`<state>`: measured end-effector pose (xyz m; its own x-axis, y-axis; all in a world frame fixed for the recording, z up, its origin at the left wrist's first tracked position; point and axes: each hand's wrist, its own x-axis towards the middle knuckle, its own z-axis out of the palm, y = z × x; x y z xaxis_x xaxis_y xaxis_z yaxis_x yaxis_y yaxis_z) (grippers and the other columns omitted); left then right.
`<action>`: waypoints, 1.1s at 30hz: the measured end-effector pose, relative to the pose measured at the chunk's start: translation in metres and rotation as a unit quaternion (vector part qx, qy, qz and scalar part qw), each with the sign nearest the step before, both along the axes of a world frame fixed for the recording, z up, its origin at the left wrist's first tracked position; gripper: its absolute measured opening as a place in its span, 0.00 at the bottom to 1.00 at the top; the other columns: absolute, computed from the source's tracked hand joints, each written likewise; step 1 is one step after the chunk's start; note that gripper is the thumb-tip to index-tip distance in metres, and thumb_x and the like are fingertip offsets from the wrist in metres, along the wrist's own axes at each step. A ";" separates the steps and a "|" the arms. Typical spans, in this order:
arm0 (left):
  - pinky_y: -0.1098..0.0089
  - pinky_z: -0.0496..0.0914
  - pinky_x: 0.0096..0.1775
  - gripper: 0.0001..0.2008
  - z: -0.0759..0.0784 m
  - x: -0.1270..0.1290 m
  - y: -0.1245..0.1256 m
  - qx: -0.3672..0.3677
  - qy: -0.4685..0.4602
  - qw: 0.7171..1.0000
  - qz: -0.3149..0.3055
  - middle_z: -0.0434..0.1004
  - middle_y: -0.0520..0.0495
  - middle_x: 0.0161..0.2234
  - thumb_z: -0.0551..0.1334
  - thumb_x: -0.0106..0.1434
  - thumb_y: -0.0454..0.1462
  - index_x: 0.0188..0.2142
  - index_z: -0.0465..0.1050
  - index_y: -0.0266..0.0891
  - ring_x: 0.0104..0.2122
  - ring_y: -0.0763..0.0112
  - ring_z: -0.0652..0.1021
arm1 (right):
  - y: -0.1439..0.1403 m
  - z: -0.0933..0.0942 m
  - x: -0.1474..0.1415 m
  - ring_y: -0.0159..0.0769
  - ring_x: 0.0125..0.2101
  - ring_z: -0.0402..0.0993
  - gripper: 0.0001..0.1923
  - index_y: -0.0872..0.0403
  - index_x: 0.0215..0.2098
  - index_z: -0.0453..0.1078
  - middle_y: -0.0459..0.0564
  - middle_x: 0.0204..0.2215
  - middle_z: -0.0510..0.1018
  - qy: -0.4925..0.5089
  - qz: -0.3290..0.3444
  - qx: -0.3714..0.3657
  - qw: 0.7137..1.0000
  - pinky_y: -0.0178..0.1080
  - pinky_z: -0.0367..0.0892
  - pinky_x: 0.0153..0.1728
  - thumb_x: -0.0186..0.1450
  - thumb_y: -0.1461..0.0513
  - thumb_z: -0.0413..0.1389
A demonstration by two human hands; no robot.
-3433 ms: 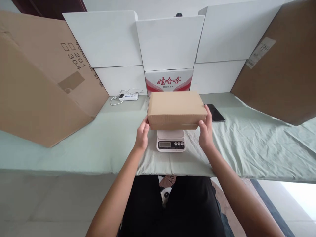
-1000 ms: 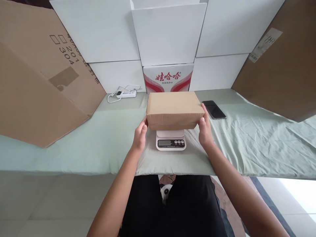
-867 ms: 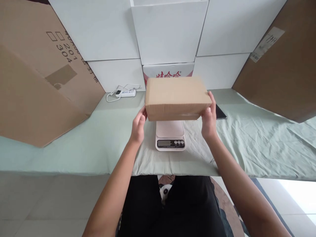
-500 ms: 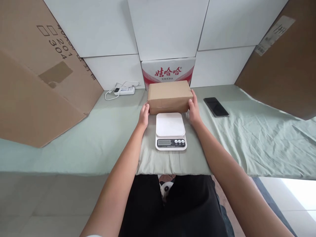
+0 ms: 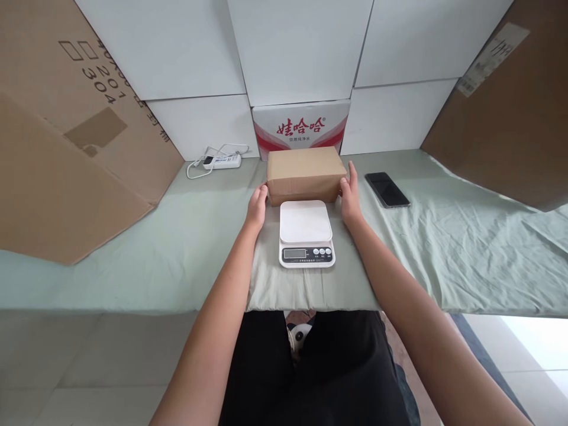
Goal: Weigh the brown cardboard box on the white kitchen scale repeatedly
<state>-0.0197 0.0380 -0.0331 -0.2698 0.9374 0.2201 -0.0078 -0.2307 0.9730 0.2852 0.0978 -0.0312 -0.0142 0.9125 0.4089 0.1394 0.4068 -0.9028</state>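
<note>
A closed brown cardboard box (image 5: 306,183) rests on the cloth just behind a white digital kitchen scale (image 5: 306,222). My left hand (image 5: 257,204) is at the box's left end, thumb along the near corner, its other fingers mostly hidden against the side. At the right end, my right hand (image 5: 350,198) has its thumb at the near corner and one finger stretched up, apart from the cardboard. The scale sits between my forearms, its plate bare and its display showing no readable figures.
Behind the box stands a white and red printed carton (image 5: 302,125), against white panels. A white power strip (image 5: 224,161) with a cable lies left, a black phone (image 5: 387,189) right. Large cardboard sheets (image 5: 80,148) flank both sides of the green cloth (image 5: 177,260).
A finger of my right hand has lifted away from the box's side. The box has shifted very slightly to the right. The view has tilted a little.
</note>
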 end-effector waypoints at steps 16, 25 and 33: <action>0.44 0.65 0.80 0.47 0.004 0.003 -0.001 0.016 -0.005 1.000 -0.018 0.86 0.36 0.68 0.66 0.60 0.78 0.58 0.85 0.45 0.77 0.40 0.76 | -0.017 0.009 -0.007 0.59 0.87 0.48 0.62 0.44 0.85 0.51 0.56 0.87 0.57 0.011 -0.009 0.005 1.000 0.66 0.45 0.88 0.65 0.23 0.54; 0.44 0.69 0.75 0.44 0.029 0.016 -0.032 0.051 0.064 0.997 -0.005 0.86 0.35 0.67 0.62 0.68 0.74 0.62 0.83 0.44 0.73 0.37 0.78 | -0.029 0.022 -0.003 0.58 0.89 0.42 0.58 0.39 0.86 0.52 0.49 0.88 0.55 -0.024 -0.001 0.055 0.998 0.65 0.38 0.89 0.68 0.23 0.50; 0.49 0.76 0.70 0.41 0.046 0.029 -0.091 0.130 0.054 0.990 -0.009 0.87 0.36 0.63 0.62 0.69 0.72 0.62 0.82 0.45 0.71 0.38 0.80 | -0.097 0.038 0.006 0.60 0.90 0.39 0.53 0.40 0.87 0.50 0.52 0.88 0.54 -0.040 -0.028 0.109 0.993 0.68 0.42 0.89 0.74 0.28 0.50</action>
<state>0.0089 -0.0528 0.0125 -0.2146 0.8502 0.4807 0.0872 -0.4736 0.8764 0.2909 0.0005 0.0072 -0.0062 0.8025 0.5966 0.2362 0.5810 -0.7789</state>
